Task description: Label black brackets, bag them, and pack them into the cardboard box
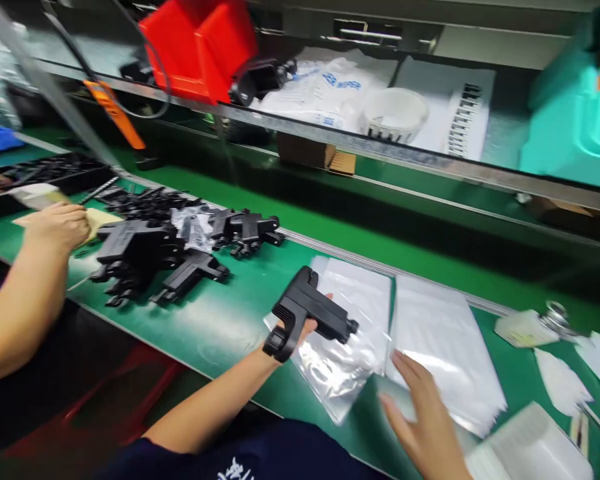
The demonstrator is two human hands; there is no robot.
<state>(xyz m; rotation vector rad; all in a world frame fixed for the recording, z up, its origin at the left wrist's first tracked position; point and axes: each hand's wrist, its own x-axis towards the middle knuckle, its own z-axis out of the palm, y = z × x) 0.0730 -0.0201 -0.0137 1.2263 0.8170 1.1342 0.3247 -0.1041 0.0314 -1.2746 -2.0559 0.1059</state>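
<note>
Taking the middle of my view as the dial's hub, I see a co-worker's hand [63, 227] far out at 9 o'clock, closed by a pale yellow item [103, 220]. Nearer on that bearing, the pile of black parts [140, 247] stands ragged, some pieces close to the table's front edge. To its right, a stretch of green tabletop [247, 290] gives me sideways room. At 6 o'clock my left hand [307, 328] grips a black part [325, 313], its tip angled toward 4, over the left edge of a stack of clear bags [375, 293] at 5. A narrow green strip parts that from the pale bag stack [440, 340] at 4. My right hand [423, 413], blurred, spreads between 4 and 5, fingers apart, holding nothing. Above both stacks, the shelf lip [430, 160] bounds my upward room toward 2. A small bottle [520, 329] lies toward 4, well apart from both my hands.
</note>
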